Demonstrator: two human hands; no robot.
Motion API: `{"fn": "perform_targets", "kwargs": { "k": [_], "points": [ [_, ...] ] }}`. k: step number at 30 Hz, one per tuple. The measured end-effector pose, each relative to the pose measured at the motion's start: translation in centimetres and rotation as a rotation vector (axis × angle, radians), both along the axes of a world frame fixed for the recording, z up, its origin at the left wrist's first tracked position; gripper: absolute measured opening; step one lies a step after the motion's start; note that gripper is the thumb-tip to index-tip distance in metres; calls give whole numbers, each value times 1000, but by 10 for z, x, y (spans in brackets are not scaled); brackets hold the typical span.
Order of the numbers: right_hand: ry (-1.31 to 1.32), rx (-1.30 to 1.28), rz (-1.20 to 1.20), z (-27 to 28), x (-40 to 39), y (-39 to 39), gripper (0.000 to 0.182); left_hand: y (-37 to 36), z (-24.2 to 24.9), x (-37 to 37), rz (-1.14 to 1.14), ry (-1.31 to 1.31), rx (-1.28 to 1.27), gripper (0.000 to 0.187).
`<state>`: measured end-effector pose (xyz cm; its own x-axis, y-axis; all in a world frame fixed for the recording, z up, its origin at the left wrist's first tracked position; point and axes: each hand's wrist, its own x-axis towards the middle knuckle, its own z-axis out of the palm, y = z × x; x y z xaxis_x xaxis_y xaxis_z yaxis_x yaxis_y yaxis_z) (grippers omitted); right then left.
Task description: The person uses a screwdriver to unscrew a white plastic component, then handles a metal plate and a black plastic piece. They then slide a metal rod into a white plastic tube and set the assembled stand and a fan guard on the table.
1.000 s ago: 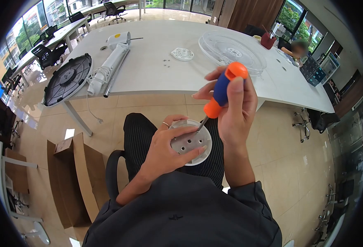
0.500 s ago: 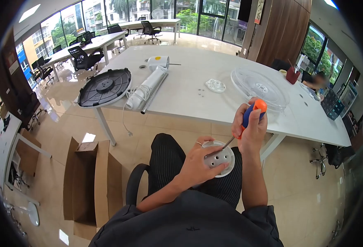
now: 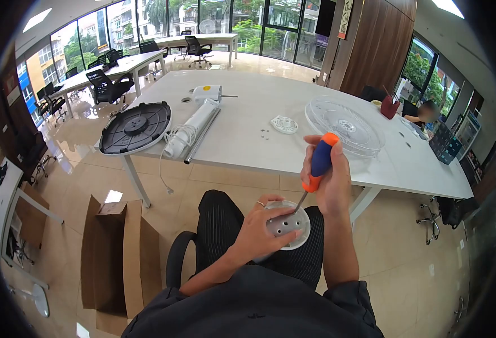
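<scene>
The right hand (image 3: 331, 181) grips a screwdriver (image 3: 317, 164) upright, its tip touching a white disc (image 3: 288, 226) on the lap. The left hand (image 3: 258, 228) clasps the disc's near edge. Beyond, a table (image 3: 248, 141) bears a fan grille (image 3: 345, 125) and base (image 3: 135, 128)

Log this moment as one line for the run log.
left hand: holds disc on lap | right hand: grips screwdriver, tip in disc | seated at table
</scene>
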<state>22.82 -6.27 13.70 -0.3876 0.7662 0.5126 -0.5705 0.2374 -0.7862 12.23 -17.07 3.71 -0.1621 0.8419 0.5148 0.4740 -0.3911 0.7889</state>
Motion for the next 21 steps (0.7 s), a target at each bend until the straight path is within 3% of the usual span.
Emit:
{"fn": "perform_targets", "kwargs": {
  "k": [4,6,7,9,14,16,19,20,21],
  "points": [
    [82,23,149,-14,9,12,45,-3,0,5,14,37,-9,48],
    [-187,134,-44,-14,11,16,46,-2,-1,2,19,-6,16,48],
    [-188,132,-35,-10,3,13,46,-3,0,1,28,-7,12,48],
    [29,-28,-142,-1,-13,2,46,-4,2,1,7,26,-1,47],
    [42,-89,139,-16,2,15,45,-3,-1,2,17,43,24,48],
    [178,188,111,-28,4,18,43,0,-5,2,34,54,115,49],
    [-10,124,-106,-15,0,9,41,0,-1,1,-5,-44,-7,49],
    [49,-47,-81,-4,-5,3,37,0,0,1,8,-14,20,48],
    [49,-51,-89,-1,-5,4,37,0,0,1,0,-14,16,48]
  ]
}}
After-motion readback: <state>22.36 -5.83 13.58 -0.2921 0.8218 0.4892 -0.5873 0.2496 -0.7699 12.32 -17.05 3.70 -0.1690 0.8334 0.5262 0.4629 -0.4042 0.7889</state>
